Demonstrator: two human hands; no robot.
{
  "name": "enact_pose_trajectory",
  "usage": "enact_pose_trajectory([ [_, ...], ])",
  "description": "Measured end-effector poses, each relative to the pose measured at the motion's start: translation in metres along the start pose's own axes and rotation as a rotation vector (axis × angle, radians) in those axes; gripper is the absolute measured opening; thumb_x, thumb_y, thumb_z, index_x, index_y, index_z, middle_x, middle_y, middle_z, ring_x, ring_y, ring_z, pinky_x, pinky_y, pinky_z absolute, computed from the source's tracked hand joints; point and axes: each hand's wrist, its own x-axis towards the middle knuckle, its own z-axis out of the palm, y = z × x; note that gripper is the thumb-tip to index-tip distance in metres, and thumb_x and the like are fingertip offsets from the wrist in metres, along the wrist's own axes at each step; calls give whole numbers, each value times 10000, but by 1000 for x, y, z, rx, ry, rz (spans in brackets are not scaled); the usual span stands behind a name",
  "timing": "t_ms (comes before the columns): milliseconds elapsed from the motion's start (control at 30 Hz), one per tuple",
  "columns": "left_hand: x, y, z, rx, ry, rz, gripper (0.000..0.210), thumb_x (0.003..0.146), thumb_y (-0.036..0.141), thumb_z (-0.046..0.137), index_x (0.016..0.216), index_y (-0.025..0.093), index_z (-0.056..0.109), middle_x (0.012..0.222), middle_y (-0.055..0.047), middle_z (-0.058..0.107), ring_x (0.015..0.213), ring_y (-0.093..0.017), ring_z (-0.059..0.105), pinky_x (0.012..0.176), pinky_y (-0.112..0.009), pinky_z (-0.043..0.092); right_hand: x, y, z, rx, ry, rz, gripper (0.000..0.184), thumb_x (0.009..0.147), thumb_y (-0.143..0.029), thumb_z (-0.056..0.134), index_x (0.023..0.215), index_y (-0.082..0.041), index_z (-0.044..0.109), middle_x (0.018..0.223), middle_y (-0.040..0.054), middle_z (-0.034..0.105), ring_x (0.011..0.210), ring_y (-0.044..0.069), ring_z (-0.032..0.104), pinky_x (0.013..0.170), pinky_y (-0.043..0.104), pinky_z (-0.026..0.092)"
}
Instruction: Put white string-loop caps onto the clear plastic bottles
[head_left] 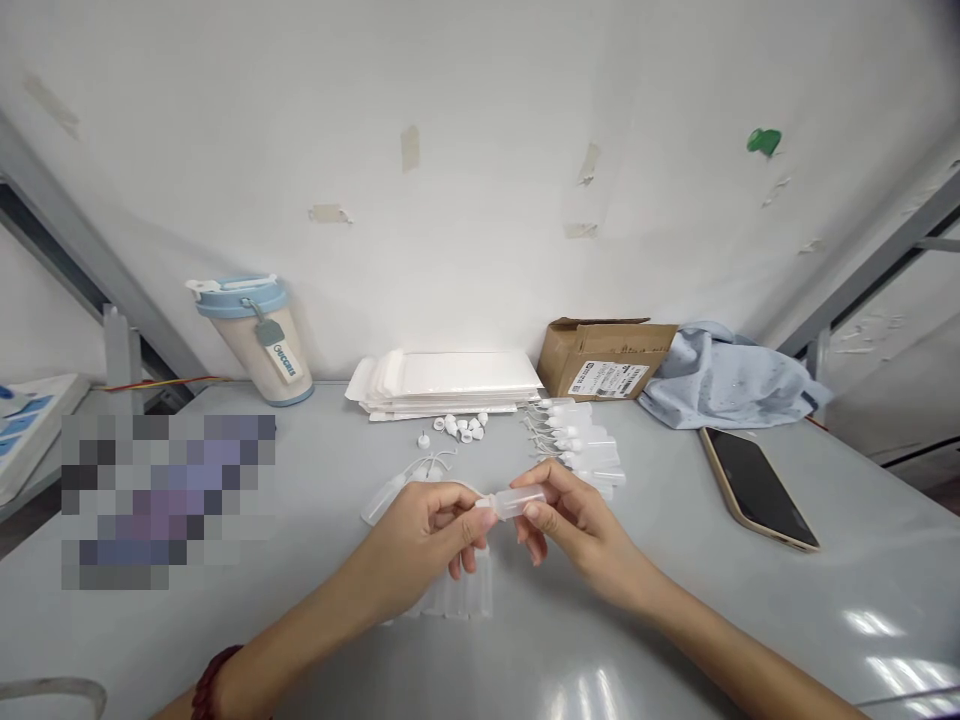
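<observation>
Between my two hands is a small clear plastic bottle (519, 501), lying sideways above the table. My left hand (442, 530) is closed with thumb and fingers on its white neck end, where a thin tube seems to come out. The bottle's body is pinched at the other end by my right hand (566, 510). Just behind my left hand lie a clear bottle (382, 500) and curved thin tubes (431, 462). Several clear bottles (457, 590) lie side by side below my left hand, partly hidden by it. Small white caps (465, 430) are piled farther back.
Several tubed bottles (589, 445) lie in a row behind my right hand. White padded envelopes (457, 375) are stacked by the wall, next to a cardboard box (607, 360) and a blue cloth (712, 375). A phone (757, 485) lies right; a tumbler (259, 340) stands left.
</observation>
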Motion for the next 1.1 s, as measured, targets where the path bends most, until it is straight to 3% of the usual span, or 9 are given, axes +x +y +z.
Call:
enact_pose_trajectory([
  [133, -1, -11, 2, 359, 205, 336, 138, 819, 294, 572, 824, 204, 678, 739, -38, 666, 676, -167, 586, 637, -258, 446, -1, -1, -1, -22, -10, 12, 265, 886, -440, 482, 897, -176, 487, 604, -30, 542, 488, 93, 485, 507, 243, 379],
  [233, 0, -15, 3, 461, 259, 508, 139, 831, 271, 564, 872, 216, 685, 878, -59, 690, 785, -183, 608, 716, -259, 447, 0, -2, -1, 4, 2, 8, 263, 884, -437, 487, 899, -175, 489, 612, -24, 551, 503, 94, 486, 527, 246, 383],
  [433, -2, -4, 3, 176, 34, 88, 380, 883, 457, 428, 735, 180, 643, 639, -12, 612, 602, -141, 573, 573, -225, 446, -1, -4, 0, 32, 10, -19, 248, 876, -419, 510, 921, -175, 495, 674, -5, 575, 563, 99, 500, 559, 248, 403],
  [567, -2, -2, 5, 57, -17, 32, 401, 888, 454, 415, 677, 164, 594, 596, 11, 571, 543, -117, 550, 546, -216, 443, -2, -3, -1, 0, 2, -26, 243, 881, -412, 504, 911, -171, 497, 640, -15, 567, 543, 92, 491, 549, 241, 402],
  [667, -1, -8, 6, 280, 97, 206, 327, 877, 352, 481, 628, 164, 580, 566, 18, 545, 554, -112, 525, 540, -209, 415, -1, -1, -1, -8, 5, -10, 257, 886, -424, 489, 865, -168, 495, 568, -36, 535, 487, 85, 468, 501, 228, 384],
  [800, 2, -23, 4, 641, 289, 674, 178, 872, 177, 489, 769, 165, 634, 650, -12, 604, 581, -118, 510, 553, -228, 393, 1, 0, 1, -15, 14, 37, 271, 888, -433, 478, 837, -167, 492, 519, -52, 516, 430, 74, 442, 463, 217, 368],
  [867, 2, -25, 1, 726, 322, 802, 173, 875, 150, 476, 853, 168, 647, 704, -31, 631, 607, -127, 523, 571, -240, 398, 1, 0, 3, -9, 18, 43, 273, 885, -432, 482, 833, -165, 495, 514, -53, 515, 429, 74, 442, 466, 218, 374],
  [933, 2, -21, -1, 681, 275, 709, 141, 863, 202, 518, 877, 177, 656, 739, -34, 646, 639, -135, 541, 590, -243, 413, 1, -1, 3, -2, 24, 35, 272, 883, -431, 486, 831, -164, 496, 524, -48, 522, 442, 76, 452, 478, 221, 382],
  [1100, 1, 1, -2, 162, -39, 55, 411, 869, 483, 443, 718, 157, 641, 684, -25, 636, 616, -133, 562, 589, -235, 439, 0, -2, 3, 13, 24, -7, 256, 874, -418, 508, 855, -163, 499, 592, -27, 552, 504, 82, 482, 519, 225, 394],
])
